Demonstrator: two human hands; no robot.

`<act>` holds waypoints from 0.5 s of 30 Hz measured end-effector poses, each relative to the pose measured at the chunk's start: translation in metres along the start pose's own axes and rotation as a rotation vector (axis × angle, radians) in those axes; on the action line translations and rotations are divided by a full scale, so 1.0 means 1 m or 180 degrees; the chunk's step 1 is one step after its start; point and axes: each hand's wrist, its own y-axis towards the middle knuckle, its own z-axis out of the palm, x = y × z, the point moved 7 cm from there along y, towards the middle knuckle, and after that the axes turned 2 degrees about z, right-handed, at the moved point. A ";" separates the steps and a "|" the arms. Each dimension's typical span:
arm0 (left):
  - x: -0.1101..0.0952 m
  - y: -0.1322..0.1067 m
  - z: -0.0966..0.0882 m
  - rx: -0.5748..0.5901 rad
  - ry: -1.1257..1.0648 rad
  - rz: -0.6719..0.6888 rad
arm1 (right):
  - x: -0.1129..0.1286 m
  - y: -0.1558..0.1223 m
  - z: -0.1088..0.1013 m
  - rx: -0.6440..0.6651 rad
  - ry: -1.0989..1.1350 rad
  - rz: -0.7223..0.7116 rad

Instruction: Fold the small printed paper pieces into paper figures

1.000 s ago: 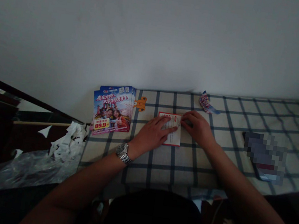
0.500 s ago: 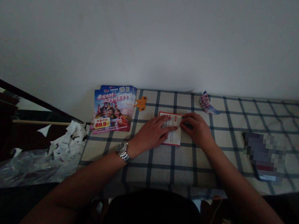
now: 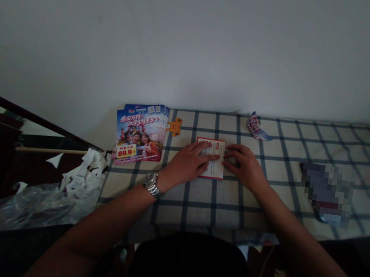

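A folded leaflet [image 3: 215, 170], white with red edges and small print, lies on the checked cloth in front of me. My left hand [image 3: 190, 161], with a metal watch [image 3: 153, 183] on its wrist, rests across it, fingers stretched out and pressing on the paper. At the leaflet's right edge is my right hand [image 3: 244, 164]; its bent fingers and thumb are apart and its fingertips meet or nearly meet the edge. Left of my hands sits a stack of colourful printed flyers [image 3: 140, 137].
A crumpled piece of printed paper [image 3: 257, 126] lies near the wall [image 3: 198, 44]. To the right is a blurred-out dark phone-like object [image 3: 325, 195]. Torn white paper [image 3: 87, 170] and clear plastic [image 3: 40, 207] lie beyond the left edge of the cloth [image 3: 168, 209].
My right hand's fingers have spread and slid slightly down along the leaflet's right edge. My left hand stays on the leaflet, almost unmoved.
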 end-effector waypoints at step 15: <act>0.018 0.002 0.000 0.0118 -0.0371 0.0140 | 0.011 -0.012 -0.003 -0.0018 0.0048 -0.0051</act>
